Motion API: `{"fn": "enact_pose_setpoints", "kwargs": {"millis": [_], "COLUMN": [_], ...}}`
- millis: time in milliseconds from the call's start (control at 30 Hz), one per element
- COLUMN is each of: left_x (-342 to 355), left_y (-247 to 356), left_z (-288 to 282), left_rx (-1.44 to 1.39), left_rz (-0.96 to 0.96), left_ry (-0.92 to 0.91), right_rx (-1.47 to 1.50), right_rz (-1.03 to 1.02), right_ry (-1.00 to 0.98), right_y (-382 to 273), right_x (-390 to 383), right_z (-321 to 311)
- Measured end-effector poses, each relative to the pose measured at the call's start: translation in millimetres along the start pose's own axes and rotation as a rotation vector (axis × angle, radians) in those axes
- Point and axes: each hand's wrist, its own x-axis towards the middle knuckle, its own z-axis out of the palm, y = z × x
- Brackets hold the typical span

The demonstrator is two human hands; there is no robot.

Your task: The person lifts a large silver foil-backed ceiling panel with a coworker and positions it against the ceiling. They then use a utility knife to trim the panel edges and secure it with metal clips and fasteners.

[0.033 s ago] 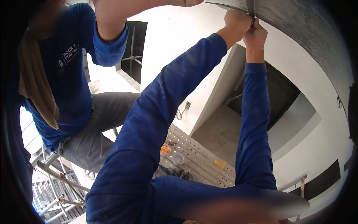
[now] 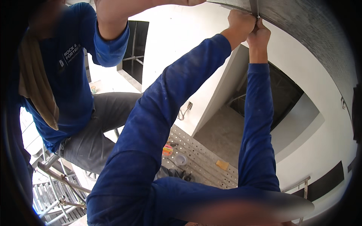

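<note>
Both my arms, in long blue sleeves, reach up to a seam in the grey overhead panel (image 2: 301, 34). My left hand (image 2: 241, 25) is closed, its fingers curled at the lower end of the seam. Just beside and below it, my right hand (image 2: 259, 37) is pinched shut with the fingertips upward, close to the left fingers. Whatever lies between the fingers is too small and too hidden to name. A thin pale line shows in the seam above them.
At left a co-worker (image 2: 71, 71) in a blue shirt, towel on the shoulder, raises an arm overhead. Below lies a perforated metal platform (image 2: 203, 156) with a round tub (image 2: 181, 160), an orange-labelled item (image 2: 167, 150) and a yellow piece (image 2: 222, 164). Scaffold tubes (image 2: 60, 177) stand lower left.
</note>
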Motion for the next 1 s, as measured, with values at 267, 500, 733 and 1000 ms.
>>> {"fn": "enact_pose_setpoints", "kwargs": {"millis": [267,500,733,1000], "left_x": [-20.8,-29.9,-17.4,4.8], "left_y": [7.3,14.2,15.6,8.2], "left_z": [-15.1,-9.1,-6.5,9.0], "left_rx": [-0.062,0.151,-0.003,-0.239], "left_rz": [0.005,0.142,-0.141,-0.241], "left_ry": [0.082,-0.077,0.011,0.052], "right_rx": [0.043,-0.049,-0.016,-0.101], "right_rz": [0.031,-0.05,-0.001,-0.016], "right_ry": [-0.111,-0.05,0.002,0.027], "right_y": [-2.6,-0.8,0.3,-3.1], "right_x": [5.9,16.7,13.4,-4.0], "right_z": [-9.4,-24.4,-16.3,1.6]}}
